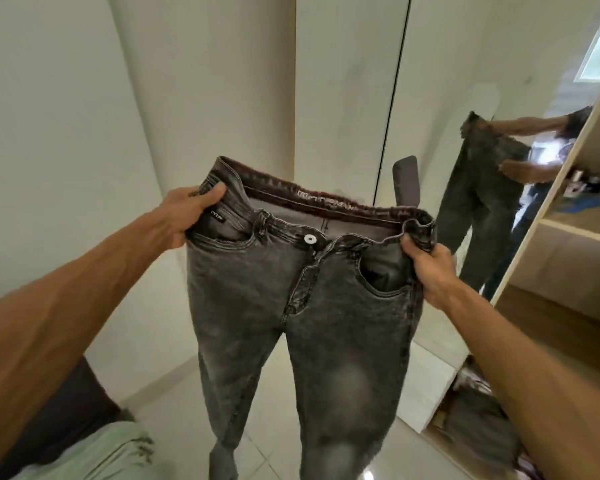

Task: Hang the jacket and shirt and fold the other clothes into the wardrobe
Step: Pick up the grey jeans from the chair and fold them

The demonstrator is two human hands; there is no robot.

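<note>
Head view: grey jeans (326,306) are held up by the waistband in both hands, left (184,216) and right (430,268); label writing is unreadable.

jeans (305,306) of faded, mottled grey denim cloth with a shiny metal button (310,239). glossy floor (274,386) tiles. smooth matt wardrobe doors (343,81); pale wood shelves (579,230); reflective mirror (520,150).
</note>
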